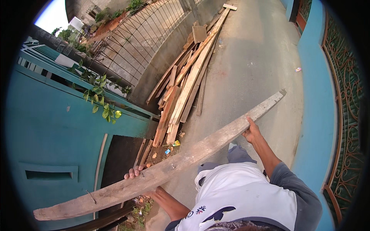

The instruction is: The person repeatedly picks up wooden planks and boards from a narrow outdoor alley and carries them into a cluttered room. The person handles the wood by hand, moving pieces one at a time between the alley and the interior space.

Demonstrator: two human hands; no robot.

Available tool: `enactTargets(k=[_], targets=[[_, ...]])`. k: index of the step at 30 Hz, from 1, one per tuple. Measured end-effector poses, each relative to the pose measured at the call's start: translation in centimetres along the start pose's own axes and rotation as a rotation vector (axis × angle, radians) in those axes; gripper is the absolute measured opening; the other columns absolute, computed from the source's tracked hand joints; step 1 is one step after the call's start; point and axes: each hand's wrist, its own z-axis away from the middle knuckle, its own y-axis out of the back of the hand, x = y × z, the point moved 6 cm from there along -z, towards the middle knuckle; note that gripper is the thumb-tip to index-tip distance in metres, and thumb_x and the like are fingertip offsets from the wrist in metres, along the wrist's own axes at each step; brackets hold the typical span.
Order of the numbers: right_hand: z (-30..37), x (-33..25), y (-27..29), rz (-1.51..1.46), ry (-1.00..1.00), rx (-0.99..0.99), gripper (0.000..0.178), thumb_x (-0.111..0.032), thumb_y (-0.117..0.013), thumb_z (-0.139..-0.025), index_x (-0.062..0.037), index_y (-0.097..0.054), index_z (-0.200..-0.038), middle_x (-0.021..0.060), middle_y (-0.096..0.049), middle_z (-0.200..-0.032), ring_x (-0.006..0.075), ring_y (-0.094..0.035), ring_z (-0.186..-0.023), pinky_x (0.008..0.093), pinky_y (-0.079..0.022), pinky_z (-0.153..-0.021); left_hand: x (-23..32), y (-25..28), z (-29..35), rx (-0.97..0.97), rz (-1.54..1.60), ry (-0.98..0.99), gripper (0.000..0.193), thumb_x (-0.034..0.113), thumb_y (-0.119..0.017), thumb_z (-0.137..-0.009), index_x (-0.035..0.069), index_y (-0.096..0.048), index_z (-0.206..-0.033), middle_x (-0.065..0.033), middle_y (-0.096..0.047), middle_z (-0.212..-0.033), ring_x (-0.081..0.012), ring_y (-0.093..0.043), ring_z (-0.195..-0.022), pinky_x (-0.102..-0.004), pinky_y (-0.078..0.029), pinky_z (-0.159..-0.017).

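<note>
A long weathered wooden plank (pixel 192 154) lies slantwise across my body, its near-left end low and its right end farther off. A bent nail (pixel 91 197) sticks out near the left end, and a smaller bit of metal shows around the middle. My left hand (pixel 135 172) grips the plank left of its middle, fingers curled over the far edge and the palm hidden beneath. Toward the right end, my right hand (pixel 252 132) holds the near edge, thumb on top and the other fingers mostly hidden under the wood.
A pile of planks and beams (pixel 185 84) lies along a low concrete wall (pixel 154 57) with a bar fence. To the left stands a teal wall (pixel 50 131) with a leafy plant (pixel 100 96) over it. A blue wall (pixel 314 115) with an ornate metal gate (pixel 348 115) borders the paved lane (pixel 254 57).
</note>
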Motion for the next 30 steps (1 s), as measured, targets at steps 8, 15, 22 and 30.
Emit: enactTargets(k=[8,15,22,30], targets=[[-13.7,-17.2,-2.6,0.102,-0.002,-0.036,0.067,-0.030,-0.055,-0.100,-0.0020,-0.022,-0.151,0.0195,-0.034,-0.149,0.0318,-0.039,-0.136,0.0497,-0.036,-0.111,-19.0,1.2,-0.9,0.164,-0.052,0.017,0.028,0.031,-0.046,-0.096,0.007,-0.061,-0.099,-0.0063,-0.063,-0.092,-0.0244,-0.060,-0.089,-0.0456,-0.043,-0.093],[-28.2,-28.9,-9.6,0.212,0.032,0.000,0.070,-0.031,-0.061,-0.096,-0.0026,-0.027,-0.150,0.0199,-0.037,-0.146,0.0320,-0.043,-0.131,0.0495,-0.040,-0.105,-34.1,7.9,-5.9,0.388,0.024,0.001,0.030,0.034,-0.043,-0.097,0.010,-0.061,-0.097,-0.0040,-0.064,-0.091,-0.0230,-0.061,-0.090,-0.0444,-0.044,-0.093],[-40.6,-41.9,-16.2,0.374,0.076,0.105,0.072,-0.031,-0.067,-0.090,-0.0016,-0.032,-0.146,0.0184,-0.043,-0.141,0.0310,-0.051,-0.121,0.0488,-0.046,-0.096,-48.8,14.3,-12.5,0.473,0.079,-0.065,0.032,0.038,-0.043,-0.097,0.009,-0.058,-0.097,-0.0057,-0.062,-0.090,-0.0255,-0.058,-0.091,-0.0456,-0.044,-0.091],[-53.5,-51.9,-26.1,0.002,0.164,-0.083,0.082,-0.029,-0.070,-0.085,-0.0017,-0.026,-0.149,0.0190,-0.036,-0.147,0.0349,-0.042,-0.131,0.0490,-0.039,-0.109,-64.9,12.6,-21.8,0.628,0.083,-0.092,0.028,0.036,-0.047,-0.096,0.010,-0.057,-0.094,-0.0056,-0.060,-0.087,-0.0253,-0.056,-0.088,-0.0427,-0.045,-0.087]])
